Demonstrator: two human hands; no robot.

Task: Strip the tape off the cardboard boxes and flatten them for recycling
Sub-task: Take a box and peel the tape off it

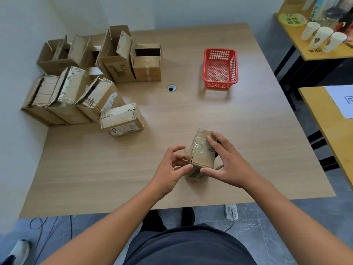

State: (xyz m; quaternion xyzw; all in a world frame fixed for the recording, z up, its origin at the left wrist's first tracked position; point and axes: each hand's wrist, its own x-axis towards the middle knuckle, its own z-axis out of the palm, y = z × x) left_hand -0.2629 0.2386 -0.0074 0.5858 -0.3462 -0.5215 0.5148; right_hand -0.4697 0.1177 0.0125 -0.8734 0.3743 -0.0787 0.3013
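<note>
**Taped box in hand, nothing flattened so far**

A wood-grain table [191, 111] in a plain-walled room is shown by the head camera. A small box [201, 150] is stood directly under both hands, near the table's front edge, with glossy tape [199, 145] across its top. The right hand [229, 163] is laid over it, fingers nearly straight and thumb pressed to the near edge. The left hand [172, 169] is curled at the box's near-left corner, thumb tip against it. Whether tape is pinched cannot be told. Well beyond the left hand, closed boxes [65, 96] are lined up, with opened boxes [122, 60] behind them, none flattened. A red basket [219, 49] is set far beyond the right hand. The job is judged barely begun.
</note>
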